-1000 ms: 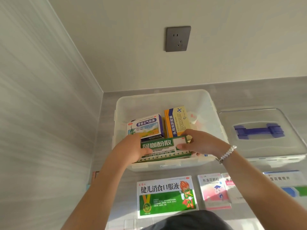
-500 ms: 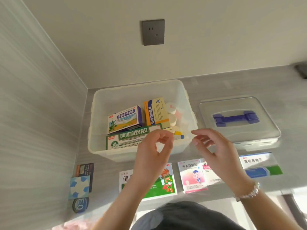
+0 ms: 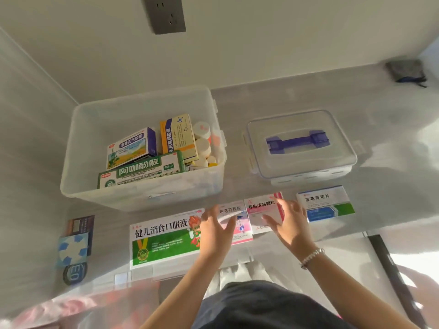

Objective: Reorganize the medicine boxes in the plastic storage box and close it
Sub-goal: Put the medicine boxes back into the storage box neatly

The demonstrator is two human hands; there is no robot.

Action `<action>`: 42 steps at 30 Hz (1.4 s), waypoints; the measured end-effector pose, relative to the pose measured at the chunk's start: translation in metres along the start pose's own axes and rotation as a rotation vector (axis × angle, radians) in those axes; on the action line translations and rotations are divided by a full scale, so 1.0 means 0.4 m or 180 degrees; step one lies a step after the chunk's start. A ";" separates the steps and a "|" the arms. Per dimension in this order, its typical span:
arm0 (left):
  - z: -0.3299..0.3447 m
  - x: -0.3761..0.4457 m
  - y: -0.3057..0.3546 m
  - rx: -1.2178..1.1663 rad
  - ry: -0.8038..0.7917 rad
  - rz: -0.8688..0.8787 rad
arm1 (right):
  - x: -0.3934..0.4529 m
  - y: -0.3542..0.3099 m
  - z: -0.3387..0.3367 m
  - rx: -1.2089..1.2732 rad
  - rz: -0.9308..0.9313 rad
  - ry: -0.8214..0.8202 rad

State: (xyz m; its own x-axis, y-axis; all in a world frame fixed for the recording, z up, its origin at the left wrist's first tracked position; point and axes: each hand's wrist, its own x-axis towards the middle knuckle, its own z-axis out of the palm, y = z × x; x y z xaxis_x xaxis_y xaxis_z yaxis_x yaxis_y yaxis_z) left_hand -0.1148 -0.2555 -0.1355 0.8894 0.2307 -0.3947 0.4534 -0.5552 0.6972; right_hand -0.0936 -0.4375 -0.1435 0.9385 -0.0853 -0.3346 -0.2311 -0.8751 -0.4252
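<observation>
I've got three boxes in the storage box (image 3: 142, 198); left hand (image 3: 215, 230) and right hand (image 3: 288, 223) spread over the pink boxes (image 3: 242, 230), lid (image 3: 300, 143) off.

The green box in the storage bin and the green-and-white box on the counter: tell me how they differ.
The green box stands on edge inside the storage bin, against its near wall; the green-and-white box lies flat on the counter, outside the bin. The first has white lettering on green; the second has dark lettering on white, with a cartoon figure. The second shows a larger face. Neither is held.
</observation>
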 end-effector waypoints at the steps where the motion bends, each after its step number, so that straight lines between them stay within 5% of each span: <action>1: 0.016 -0.001 -0.006 -0.0084 -0.0017 -0.0117 | 0.003 0.011 0.011 -0.0115 -0.0029 0.0014; 4: 0.056 -0.005 -0.015 -0.0362 -0.0059 -0.0494 | 0.009 0.029 0.040 -0.0023 0.0075 0.0217; 10: 0.078 0.018 -0.013 -0.0529 0.0281 -0.0981 | 0.046 0.047 0.028 0.0244 0.0629 -0.0308; 14: 0.066 0.023 -0.018 -0.0753 0.0446 -0.0861 | 0.039 0.063 0.031 0.0897 0.0538 -0.0017; 21: -0.015 -0.003 0.017 -0.1448 0.0400 -0.0628 | 0.033 0.070 -0.035 0.2341 0.0702 -0.0447; 32: -0.294 -0.110 0.072 -0.2303 -0.0175 -0.0182 | -0.037 -0.088 -0.275 0.3237 -0.0279 -0.0908; 42: -0.492 -0.067 0.080 -0.2693 0.0159 0.0221 | -0.019 -0.327 -0.292 0.3487 -0.0634 -0.0848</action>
State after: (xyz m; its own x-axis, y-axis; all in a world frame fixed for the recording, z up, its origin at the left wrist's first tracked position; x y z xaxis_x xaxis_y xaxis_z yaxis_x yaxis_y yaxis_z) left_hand -0.1125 -0.1222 0.0153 0.9094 0.2641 -0.3214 0.2709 0.2104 0.9393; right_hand -0.0406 -0.3780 0.0127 0.9295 0.2264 -0.2913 -0.3065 0.0346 -0.9512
